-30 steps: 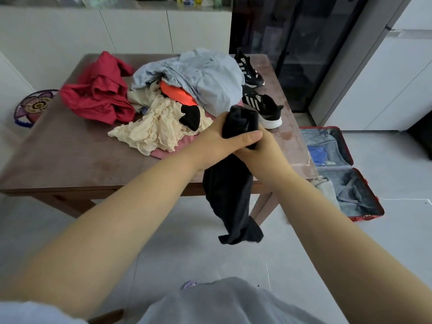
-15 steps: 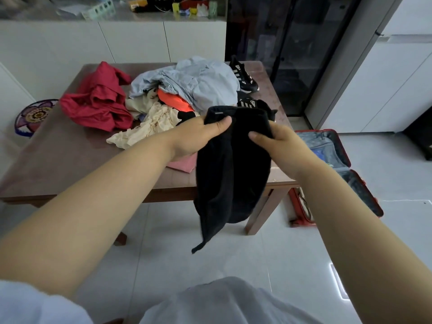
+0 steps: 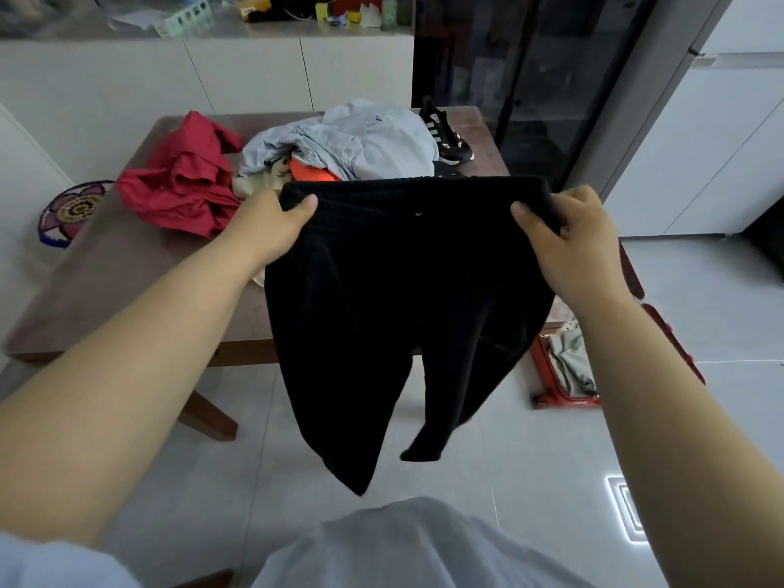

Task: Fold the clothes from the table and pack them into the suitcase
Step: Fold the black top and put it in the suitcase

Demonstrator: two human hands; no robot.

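The left hand (image 3: 271,222) and right hand (image 3: 564,239) each grip one end of the waistband of the black shorts (image 3: 403,299). The shorts hang spread in the air before the surface (image 3: 127,282). On the surface lie a red garment (image 3: 186,184), a grey garment (image 3: 365,142) and a sneaker (image 3: 445,133). The red suitcase (image 3: 564,402) lies open on the floor to the right.

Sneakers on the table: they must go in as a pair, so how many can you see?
1: a black striped sneaker at the far right corner of the table. The held black trousers may hide another.
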